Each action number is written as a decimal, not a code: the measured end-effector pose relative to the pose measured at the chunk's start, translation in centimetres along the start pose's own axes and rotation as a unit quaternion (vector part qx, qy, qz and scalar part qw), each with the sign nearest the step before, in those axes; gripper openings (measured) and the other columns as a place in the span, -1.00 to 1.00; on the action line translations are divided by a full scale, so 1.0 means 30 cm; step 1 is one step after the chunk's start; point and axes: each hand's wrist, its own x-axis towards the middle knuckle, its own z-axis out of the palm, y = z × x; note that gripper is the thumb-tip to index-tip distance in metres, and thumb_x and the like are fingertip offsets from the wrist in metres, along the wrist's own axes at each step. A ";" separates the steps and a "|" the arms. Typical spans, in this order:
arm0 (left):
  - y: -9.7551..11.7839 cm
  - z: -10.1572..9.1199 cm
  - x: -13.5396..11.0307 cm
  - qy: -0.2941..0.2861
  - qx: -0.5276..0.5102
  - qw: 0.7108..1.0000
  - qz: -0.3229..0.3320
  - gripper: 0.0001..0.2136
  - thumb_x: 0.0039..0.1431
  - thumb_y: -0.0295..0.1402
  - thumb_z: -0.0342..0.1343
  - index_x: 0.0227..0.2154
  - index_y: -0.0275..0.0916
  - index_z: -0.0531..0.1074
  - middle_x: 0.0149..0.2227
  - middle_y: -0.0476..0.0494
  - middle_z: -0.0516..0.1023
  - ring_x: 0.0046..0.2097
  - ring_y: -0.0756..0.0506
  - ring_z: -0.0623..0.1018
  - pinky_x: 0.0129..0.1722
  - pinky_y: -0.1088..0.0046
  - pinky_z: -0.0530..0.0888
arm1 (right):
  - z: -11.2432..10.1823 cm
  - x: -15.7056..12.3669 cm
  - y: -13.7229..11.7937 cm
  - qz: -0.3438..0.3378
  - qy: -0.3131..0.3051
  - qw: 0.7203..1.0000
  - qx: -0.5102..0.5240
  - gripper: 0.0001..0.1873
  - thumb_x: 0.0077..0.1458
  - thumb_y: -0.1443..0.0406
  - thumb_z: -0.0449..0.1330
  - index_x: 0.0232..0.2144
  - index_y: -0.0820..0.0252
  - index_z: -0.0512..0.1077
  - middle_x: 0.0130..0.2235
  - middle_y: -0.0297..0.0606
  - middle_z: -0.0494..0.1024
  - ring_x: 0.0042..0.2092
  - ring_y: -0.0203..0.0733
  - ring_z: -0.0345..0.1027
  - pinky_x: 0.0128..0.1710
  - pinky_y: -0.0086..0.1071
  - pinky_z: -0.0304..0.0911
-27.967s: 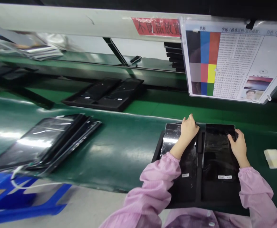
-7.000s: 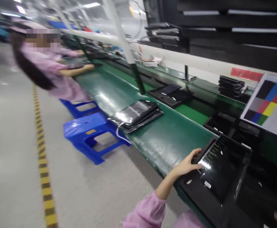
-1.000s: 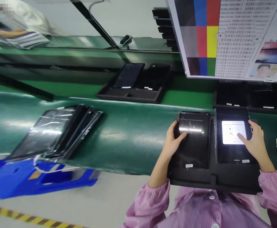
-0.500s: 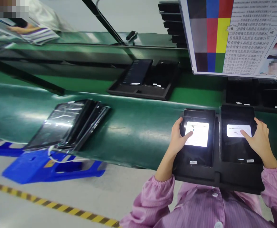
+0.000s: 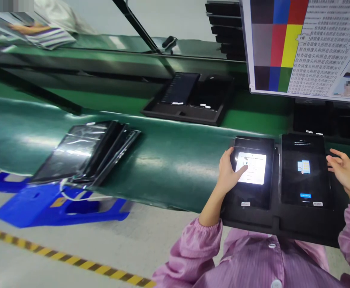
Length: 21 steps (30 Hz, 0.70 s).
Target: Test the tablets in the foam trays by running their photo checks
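Conveyor belt [image 5: 169, 160], green and glossy, runs across the whole view, with a raised green shelf [image 5: 103, 60] behind it. Above the right end hangs a test chart [image 5: 307, 44] with colour blocks and printed text. On the belt at the left lies a fanned stack of bagged tablets [image 5: 85, 152], and below it on the floor stands a blue stool [image 5: 57, 206]. Farther back a black foam tray [image 5: 189, 102] carries two more devices. At the near edge of the belt, in front of the person in pink sleeves, sits another black tray [image 5: 279, 228] holding two tablets side by side. The left tablet [image 5: 253, 176] shows a bright white dialog; the left hand [image 5: 230, 174] grips its left edge with fingers curled, thumb pressed onto the lit screen. The right tablet [image 5: 303, 172] shows a dark screen with a small icon and a blue button; the right hand [image 5: 344, 176] hangs just beside its right edge, fingers loosely spread, not clearly touching it.
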 end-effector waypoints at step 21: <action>-0.002 -0.075 -0.335 -0.014 0.125 0.990 0.059 -0.21 0.27 -0.13 0.24 0.45 -0.18 0.03 0.47 -0.48 0.18 0.53 -0.50 0.11 0.43 -0.31 0.18 | 0.127 -0.074 -0.040 0.115 -0.117 0.960 0.226 -0.54 -0.29 0.00 0.55 -0.36 0.04 0.57 -0.35 -0.22 0.66 -0.18 0.23 0.62 -0.25 0.01 0.61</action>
